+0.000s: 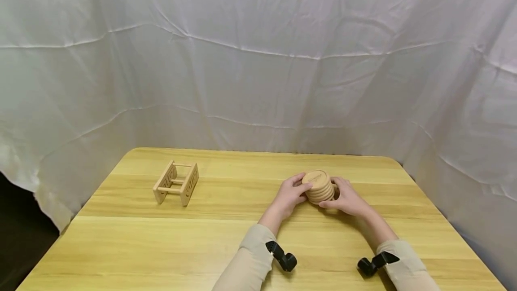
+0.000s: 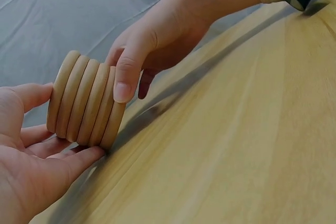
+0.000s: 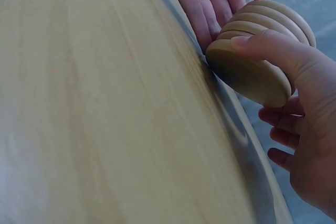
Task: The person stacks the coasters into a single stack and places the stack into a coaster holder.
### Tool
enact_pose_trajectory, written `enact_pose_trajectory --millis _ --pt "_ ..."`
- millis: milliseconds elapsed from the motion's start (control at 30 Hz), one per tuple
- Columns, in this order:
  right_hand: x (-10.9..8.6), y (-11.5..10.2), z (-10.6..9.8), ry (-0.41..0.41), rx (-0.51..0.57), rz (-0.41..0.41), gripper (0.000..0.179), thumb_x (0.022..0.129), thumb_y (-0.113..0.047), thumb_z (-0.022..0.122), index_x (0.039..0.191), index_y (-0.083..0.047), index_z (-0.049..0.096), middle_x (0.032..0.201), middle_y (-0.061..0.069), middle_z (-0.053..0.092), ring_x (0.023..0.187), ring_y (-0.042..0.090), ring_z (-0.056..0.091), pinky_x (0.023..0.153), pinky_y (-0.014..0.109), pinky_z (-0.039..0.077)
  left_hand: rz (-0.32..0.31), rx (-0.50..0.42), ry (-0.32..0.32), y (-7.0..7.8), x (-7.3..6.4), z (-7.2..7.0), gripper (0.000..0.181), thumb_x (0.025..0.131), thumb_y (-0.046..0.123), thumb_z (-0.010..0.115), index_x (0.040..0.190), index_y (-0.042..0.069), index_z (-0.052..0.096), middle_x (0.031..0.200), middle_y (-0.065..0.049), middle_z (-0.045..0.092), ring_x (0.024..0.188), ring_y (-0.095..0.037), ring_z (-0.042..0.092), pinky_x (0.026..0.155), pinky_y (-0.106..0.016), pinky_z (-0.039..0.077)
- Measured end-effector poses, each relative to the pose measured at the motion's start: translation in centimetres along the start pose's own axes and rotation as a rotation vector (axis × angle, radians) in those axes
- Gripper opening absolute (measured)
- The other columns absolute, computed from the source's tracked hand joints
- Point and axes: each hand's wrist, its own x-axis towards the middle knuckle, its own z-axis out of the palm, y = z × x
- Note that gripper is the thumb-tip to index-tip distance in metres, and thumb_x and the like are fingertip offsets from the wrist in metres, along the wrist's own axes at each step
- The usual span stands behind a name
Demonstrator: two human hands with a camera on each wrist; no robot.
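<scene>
A tilted stack of several round wooden coasters (image 1: pixel 319 187) is held between both hands at the right of the table, its top disc marked with faint lettering. My left hand (image 1: pixel 288 196) grips the stack from the left, thumb at the top disc and fingers along the side and below, as the left wrist view shows. From the right, my right hand (image 1: pixel 348 198) holds the lower discs, its thumb (image 2: pixel 125 77) laid across their edges. The bottom disc's flat underside (image 3: pixel 247 72) shows in the right wrist view, raised off the tabletop.
A small wooden rack (image 1: pixel 177 183) with cut-out side panels and crossbars stands at the left of the wooden table (image 1: pixel 181 246). Pale curtains (image 1: pixel 258 80) hang behind and around the table. A black wrist camera (image 1: pixel 282 257) sits on each sleeve.
</scene>
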Motion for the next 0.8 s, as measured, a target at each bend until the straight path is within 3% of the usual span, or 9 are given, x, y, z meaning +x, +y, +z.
enact_pose_trajectory --millis 133,267,633,800 --pt "-0.05 0.11 0.12 -0.029 0.103 -0.004 0.075 0.076 -0.028 0.083 0.134 0.002 0.046 0.125 0.021 0.059 0.114 0.034 0.061 0.096 0.04 0.05 0.0 -0.053 -0.001 -0.38 0.0 -0.1 0.06 0.096 0.017 0.061 0.148 -0.001 0.036 0.149 -0.024 0.042 0.136 -0.034 0.046 0.107 -0.052 0.044" --pt "-0.17 0.1 0.21 -0.061 0.205 0.035 0.074 0.077 -0.022 0.082 0.135 0.002 0.043 0.126 0.022 0.057 0.11 0.031 0.063 0.089 0.025 0.051 -0.002 -0.096 0.006 -0.72 0.02 -0.29 0.06 0.096 0.016 0.061 0.148 -0.002 0.036 0.149 -0.025 0.043 0.133 -0.035 0.049 0.107 -0.054 0.043" --pt "0.08 -0.07 0.14 -0.066 0.3 0.059 0.073 0.082 -0.019 0.078 0.14 0.005 0.04 0.133 0.025 0.053 0.111 0.024 0.059 0.091 0.028 0.049 -0.007 -0.138 0.025 -0.56 0.06 -0.52 0.06 0.095 0.011 0.058 0.149 -0.004 0.034 0.145 -0.027 0.046 0.129 -0.039 0.052 0.104 -0.055 0.045" --pt "0.18 0.03 0.17 -0.057 0.343 0.053 0.07 0.081 -0.016 0.079 0.139 0.002 0.042 0.135 0.024 0.053 0.113 0.027 0.059 0.091 0.023 0.05 -0.038 -0.145 0.027 -0.05 -0.08 -0.44 0.059 0.096 0.009 0.056 0.148 -0.005 0.033 0.146 -0.028 0.044 0.13 -0.04 0.051 0.104 -0.055 0.045"
